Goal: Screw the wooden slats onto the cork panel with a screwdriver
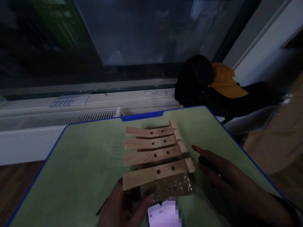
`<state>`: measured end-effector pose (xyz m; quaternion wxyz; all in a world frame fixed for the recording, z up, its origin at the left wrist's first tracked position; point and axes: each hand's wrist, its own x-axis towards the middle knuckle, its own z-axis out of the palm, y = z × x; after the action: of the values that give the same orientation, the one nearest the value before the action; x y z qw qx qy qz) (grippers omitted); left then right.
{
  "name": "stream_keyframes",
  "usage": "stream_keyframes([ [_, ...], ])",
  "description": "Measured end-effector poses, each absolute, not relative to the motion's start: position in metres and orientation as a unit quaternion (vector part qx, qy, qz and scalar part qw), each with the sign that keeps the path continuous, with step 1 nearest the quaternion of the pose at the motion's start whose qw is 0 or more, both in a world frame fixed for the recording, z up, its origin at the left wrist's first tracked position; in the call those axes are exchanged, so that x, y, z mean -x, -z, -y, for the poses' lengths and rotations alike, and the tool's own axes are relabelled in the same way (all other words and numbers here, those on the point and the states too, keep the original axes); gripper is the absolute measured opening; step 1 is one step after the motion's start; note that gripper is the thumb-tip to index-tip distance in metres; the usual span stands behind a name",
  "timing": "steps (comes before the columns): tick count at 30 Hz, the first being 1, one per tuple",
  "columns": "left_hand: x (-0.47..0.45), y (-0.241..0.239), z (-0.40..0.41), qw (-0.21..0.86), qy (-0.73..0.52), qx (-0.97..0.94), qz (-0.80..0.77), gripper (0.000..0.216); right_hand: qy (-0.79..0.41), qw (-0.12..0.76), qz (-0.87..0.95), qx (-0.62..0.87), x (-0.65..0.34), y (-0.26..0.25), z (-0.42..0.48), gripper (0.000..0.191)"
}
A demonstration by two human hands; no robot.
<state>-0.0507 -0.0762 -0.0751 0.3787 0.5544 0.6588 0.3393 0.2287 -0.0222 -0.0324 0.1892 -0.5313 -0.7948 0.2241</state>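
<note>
Four wooden pieces [161,154], each with two dark holes and a raised right end, lie in a row at the centre of the frame, over a glossy brown slab [170,187] on a green tabletop [78,157]. Their left ends appear to jut past the slab; a press on one, if loose, could tip it. At bottom centre, the left hand [115,208] sits at the slab's near left corner, thumb parted from fingers; whether its grip bears on the slab or the nearest piece cannot be told. An uneven lift there could tilt the slab and send the row sliding, perhaps onto the phone [163,214] close to its near edge. At lower right, the right hand [234,183] hovers near the raised ends, apart from them, index finger extended. Dim light hides whether its grip is closed on something dark between the fingers; a sweep leftward could knock the row askew.

Clear film seems to wrap the slab. At upper right, a dark bundle [194,72], possibly a bag, sits beside an orange cap [224,78], any contents unseen. At the right edge, a brown carton-like form [276,138] reveals nothing inside.
</note>
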Motion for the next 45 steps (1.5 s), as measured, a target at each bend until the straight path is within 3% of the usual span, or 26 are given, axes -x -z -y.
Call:
stream_keyframes([
  [4,0.046,0.081,0.072,0.422,-0.338,-0.529,-0.654,0.037,-0.277,0.176,0.737,0.591,-0.229,0.047,0.009,0.039],
  [10,0.034,0.080,0.062,0.425,-0.386,-0.527,-0.627,0.040,-0.216,0.192,0.747,0.599,-0.216,0.059,0.000,0.030],
  [24,0.027,0.076,0.054,0.386,-0.426,-0.572,-0.585,0.034,-0.071,0.128,0.776,0.614,-0.196,0.063,-0.005,0.032],
  [28,0.028,0.073,0.060,0.344,-0.410,-0.600,-0.595,0.030,-0.059,0.149,0.787,0.596,-0.205,0.062,-0.003,0.033],
  [33,0.053,0.063,0.080,0.219,-0.334,-0.641,-0.655,0.026,-0.041,0.190,0.783,0.591,-0.225,0.054,0.012,0.034],
  [45,0.124,0.069,0.091,0.107,-0.218,-0.628,-0.739,0.018,-0.048,0.206,0.898,0.386,-0.183,0.022,0.048,0.022],
])
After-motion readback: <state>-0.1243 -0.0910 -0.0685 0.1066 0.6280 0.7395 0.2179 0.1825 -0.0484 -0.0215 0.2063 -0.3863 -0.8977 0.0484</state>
